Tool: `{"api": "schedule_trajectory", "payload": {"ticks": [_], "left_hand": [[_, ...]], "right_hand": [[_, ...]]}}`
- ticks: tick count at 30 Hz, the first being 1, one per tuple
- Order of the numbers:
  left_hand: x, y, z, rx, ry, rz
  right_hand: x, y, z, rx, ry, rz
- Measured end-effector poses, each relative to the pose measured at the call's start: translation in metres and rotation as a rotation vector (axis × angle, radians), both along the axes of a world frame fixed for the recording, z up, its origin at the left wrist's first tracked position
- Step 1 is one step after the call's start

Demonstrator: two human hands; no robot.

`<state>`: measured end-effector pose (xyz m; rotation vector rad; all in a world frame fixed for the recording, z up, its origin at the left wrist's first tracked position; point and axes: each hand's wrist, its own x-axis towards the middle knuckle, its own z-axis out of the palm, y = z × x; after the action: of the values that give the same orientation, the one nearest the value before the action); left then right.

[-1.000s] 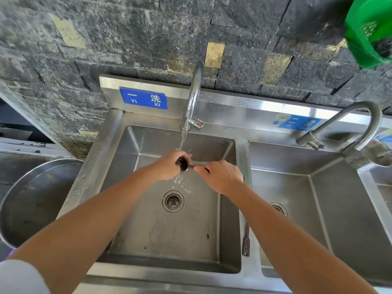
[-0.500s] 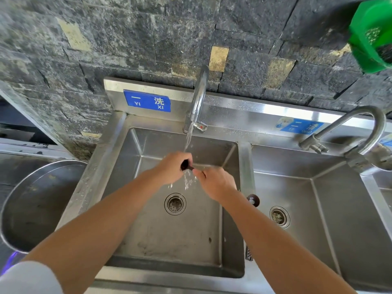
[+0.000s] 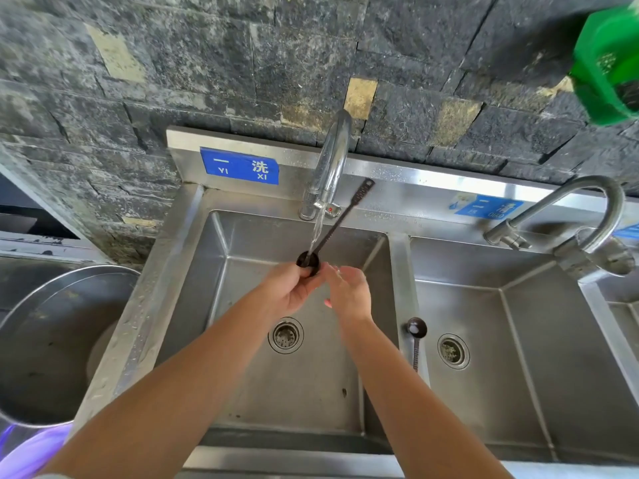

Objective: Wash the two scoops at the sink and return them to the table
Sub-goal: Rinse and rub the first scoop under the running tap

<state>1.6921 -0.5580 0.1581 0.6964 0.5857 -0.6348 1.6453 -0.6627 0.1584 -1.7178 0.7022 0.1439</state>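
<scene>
Because the bowl needs rinsing, my left hand has its grip clamped on one scoop at 12 o'clock, under the tap's stream; my right hand hovers, fingers loose. At 3 o'clock, the second scoop waits on the sink divider.

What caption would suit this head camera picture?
Left hand rinses a scoop under the tap; second scoop waits on the divider.

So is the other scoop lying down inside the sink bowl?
No, the second scoop rests on the metal divider between the two basins, not in either bowl.
</scene>
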Motion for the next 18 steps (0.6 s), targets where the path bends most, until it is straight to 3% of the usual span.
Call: {"api": "schedule_trajectory", "payload": {"ticks": [2,4,8,10,12,15,16,18], "left_hand": [[-0.003,0.000,-0.006,0.032,-0.022,-0.034],[-0.005,0.003,-0.010,0.225,-0.126,-0.165],[-0.007,0.012,-0.020,1.096,-0.622,-0.553],[-0.003,0.010,-0.019,1.318,-0.696,-0.558],[0.004,0.006,-0.014,1.190,-0.492,-0.507],[0.008,0.010,-0.007,0.715,-0.135,-0.547],[0.008,0.013,-0.006,0.690,-0.134,-0.616],[0.006,0.015,-0.009,0.866,-0.262,-0.716]], "right_hand": [[0.007,0.001,-0.004,0.217,0.042,0.002],[0.012,0.000,-0.006,0.415,0.017,-0.063],[0.014,0.000,0.002,0.634,0.024,-0.108],[0.012,0.004,0.006,0.782,0.037,-0.118],[0.011,0.009,0.006,0.856,0.032,-0.080],[0.014,0.015,-0.002,0.800,0.016,-0.077],[0.016,0.015,-0.004,0.790,0.034,-0.098],[0.020,0.014,-0.006,0.817,0.073,-0.115]]}}
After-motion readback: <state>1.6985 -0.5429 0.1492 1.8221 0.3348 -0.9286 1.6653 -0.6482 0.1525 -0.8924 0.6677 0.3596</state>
